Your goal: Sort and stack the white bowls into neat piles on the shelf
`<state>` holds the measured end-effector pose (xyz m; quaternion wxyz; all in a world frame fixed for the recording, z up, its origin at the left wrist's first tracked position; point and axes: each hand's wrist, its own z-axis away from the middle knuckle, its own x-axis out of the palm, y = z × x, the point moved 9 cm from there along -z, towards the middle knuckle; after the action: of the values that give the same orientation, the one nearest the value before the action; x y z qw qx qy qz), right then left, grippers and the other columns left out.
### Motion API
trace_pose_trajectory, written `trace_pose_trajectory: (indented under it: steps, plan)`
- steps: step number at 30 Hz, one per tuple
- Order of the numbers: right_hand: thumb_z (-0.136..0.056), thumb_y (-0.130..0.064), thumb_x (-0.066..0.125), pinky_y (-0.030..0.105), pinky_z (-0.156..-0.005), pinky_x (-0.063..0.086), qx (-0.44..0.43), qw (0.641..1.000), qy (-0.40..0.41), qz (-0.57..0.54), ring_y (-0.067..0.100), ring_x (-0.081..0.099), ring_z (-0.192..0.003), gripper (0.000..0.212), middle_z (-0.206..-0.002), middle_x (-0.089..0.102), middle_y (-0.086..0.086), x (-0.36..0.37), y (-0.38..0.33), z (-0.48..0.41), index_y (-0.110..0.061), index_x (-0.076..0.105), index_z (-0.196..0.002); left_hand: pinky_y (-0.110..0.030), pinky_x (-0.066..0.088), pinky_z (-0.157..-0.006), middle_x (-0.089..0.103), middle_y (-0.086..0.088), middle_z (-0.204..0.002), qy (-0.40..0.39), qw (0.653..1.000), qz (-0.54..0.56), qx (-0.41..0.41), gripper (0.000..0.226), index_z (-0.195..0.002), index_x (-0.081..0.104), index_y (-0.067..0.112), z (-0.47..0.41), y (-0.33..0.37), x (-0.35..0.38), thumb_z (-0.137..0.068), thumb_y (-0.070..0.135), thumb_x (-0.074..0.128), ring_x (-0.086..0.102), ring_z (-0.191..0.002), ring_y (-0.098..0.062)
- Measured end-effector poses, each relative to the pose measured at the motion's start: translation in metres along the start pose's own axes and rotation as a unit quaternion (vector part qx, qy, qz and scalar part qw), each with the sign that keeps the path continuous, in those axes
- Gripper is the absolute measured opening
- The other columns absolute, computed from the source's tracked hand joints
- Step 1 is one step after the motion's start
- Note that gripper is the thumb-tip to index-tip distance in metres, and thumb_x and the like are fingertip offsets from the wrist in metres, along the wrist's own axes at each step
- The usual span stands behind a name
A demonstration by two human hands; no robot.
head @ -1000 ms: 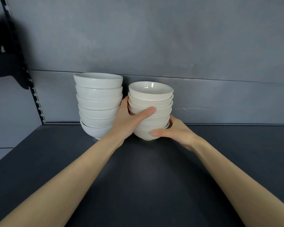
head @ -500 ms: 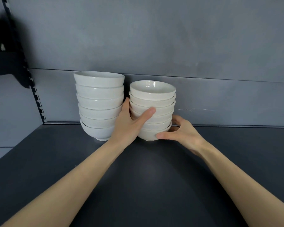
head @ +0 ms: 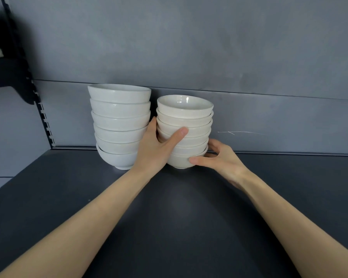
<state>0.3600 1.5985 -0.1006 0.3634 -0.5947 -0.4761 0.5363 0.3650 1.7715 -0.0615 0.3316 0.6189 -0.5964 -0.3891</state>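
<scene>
Change since half a second ago: very little. The right pile point(head: 197, 117) and the left pile point(head: 119, 109) stand where they did. The right hand point(head: 221, 159) has kept its place at the pile's foot, and the left hand point(head: 155, 151) is unmoved.

Grip: the left hand clasps the right pile at mid-height, thumb point(head: 180, 133) across the front, fingers in the gap between the piles. The right hand cups the lowest bowl, thumb tip on its front, fingers curled round the rear right. Whether those fingers touch cannot be told.

Hidden: the left fingers lie behind the pile. The left hand covers the lower right of the left pile and several rims of the right pile.

Count: two piles, just beside each other at the back edge of the shelf point(head: 189, 217), left of its middle.
- Left pile: six white bowls.
- Right pile: six or seven cream-white bowls, lower and narrower; exact number uncertain.

Also: grey back panel point(head: 189, 47), bearing one pale scratch point(head: 241, 133).
</scene>
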Motion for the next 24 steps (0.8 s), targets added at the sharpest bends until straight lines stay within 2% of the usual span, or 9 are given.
trace_pose_trajectory:
  steps: [4, 10, 13, 16, 24]
  plan:
    - [-0.068, -0.018, 0.085, 0.015, -0.079, 0.050, 0.000, 1.000, 0.013, 0.000, 0.009, 0.063, -0.106, 0.071, -0.118, 0.063, -0.009, -0.0015, 0.0016, -0.0018, -0.019, 0.052, -0.131, -0.035, 0.049, -0.101, 0.065, 0.015, -0.122, -0.009, 1.000, 0.000, -0.002, 0.070, -0.130, 0.052, 0.026, -0.0006, -0.0016, 0.0016, -0.069, 0.056, 0.069, 0.060, -0.112, 0.000]
    - [-0.069, -0.015, 0.084, 0.008, -0.069, 0.051, -0.009, 1.000, 0.015, 0.002, -0.001, 0.062, -0.096, 0.066, -0.107, 0.060, -0.018, -0.0014, -0.0011, -0.0026, -0.021, 0.051, -0.127, -0.035, 0.044, -0.106, 0.057, 0.018, -0.133, -0.012, 1.000, -0.016, -0.009, 0.086, -0.142, 0.038, 0.030, -0.0021, -0.0072, 0.0035, -0.068, 0.066, 0.065, 0.053, -0.121, -0.001]
    - [-0.068, -0.016, 0.084, 0.010, -0.072, 0.052, -0.011, 1.000, 0.016, 0.006, 0.001, 0.063, -0.098, 0.067, -0.110, 0.062, -0.015, -0.0017, -0.0008, -0.0037, -0.020, 0.052, -0.127, -0.031, 0.044, -0.106, 0.056, 0.021, -0.132, -0.012, 1.000, -0.020, -0.006, 0.087, -0.142, 0.038, 0.031, -0.0007, -0.0050, 0.0044, -0.066, 0.067, 0.062, 0.053, -0.119, 0.003]
    - [-0.067, -0.018, 0.085, 0.014, -0.078, 0.051, -0.010, 1.000, 0.018, 0.008, 0.007, 0.063, -0.104, 0.070, -0.117, 0.064, -0.009, -0.0033, 0.0015, -0.0041, -0.018, 0.053, -0.129, -0.033, 0.043, -0.107, 0.056, 0.020, -0.133, -0.020, 1.000, -0.014, -0.008, 0.087, -0.142, 0.038, 0.030, -0.0013, -0.0051, 0.0054, -0.067, 0.066, 0.063, 0.053, -0.120, 0.002]
    - [-0.068, -0.020, 0.085, 0.012, -0.075, 0.049, -0.014, 0.999, 0.023, 0.023, 0.005, 0.061, -0.104, 0.070, -0.115, 0.063, -0.010, -0.0030, -0.0005, -0.0028, -0.019, 0.052, -0.129, -0.036, 0.043, -0.108, 0.056, 0.017, -0.134, -0.028, 0.999, -0.012, -0.010, 0.086, -0.143, 0.038, 0.028, -0.0029, -0.0067, 0.0043, -0.070, 0.064, 0.066, 0.053, -0.122, -0.001]
